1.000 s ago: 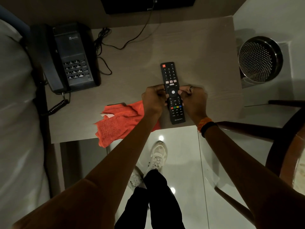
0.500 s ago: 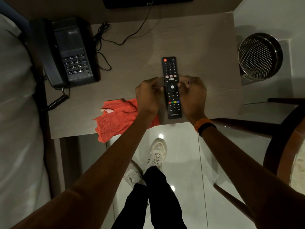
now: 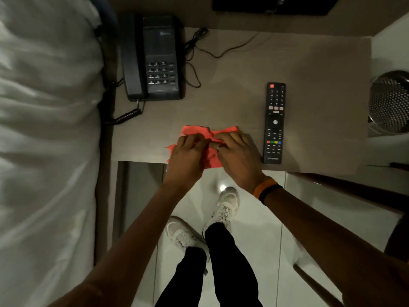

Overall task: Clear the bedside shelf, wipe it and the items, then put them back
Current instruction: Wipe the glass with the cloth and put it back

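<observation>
An orange-red cloth [image 3: 204, 131] lies crumpled at the front edge of the beige bedside shelf [image 3: 243, 69]. My left hand [image 3: 187, 155] and my right hand [image 3: 238, 152] both rest on it, fingers pinching its folds. A black TV remote [image 3: 275, 122] lies flat and lengthwise on the shelf just right of my right hand, apart from it. A black desk telephone [image 3: 155, 58] with its handset on the cradle stands at the shelf's back left, its coiled cord hanging off the left side.
A white bed [image 3: 46, 129] runs along the left. A perforated metal bin [image 3: 390, 105] stands on the floor right of the shelf. Black cables [image 3: 199, 52] trail behind the telephone. A dark chair frame [image 3: 345, 187] sits at the lower right.
Both hands have let go of the remote and moved left onto the cloth. The remote stays flat on the shelf. The camera view has shifted left.
</observation>
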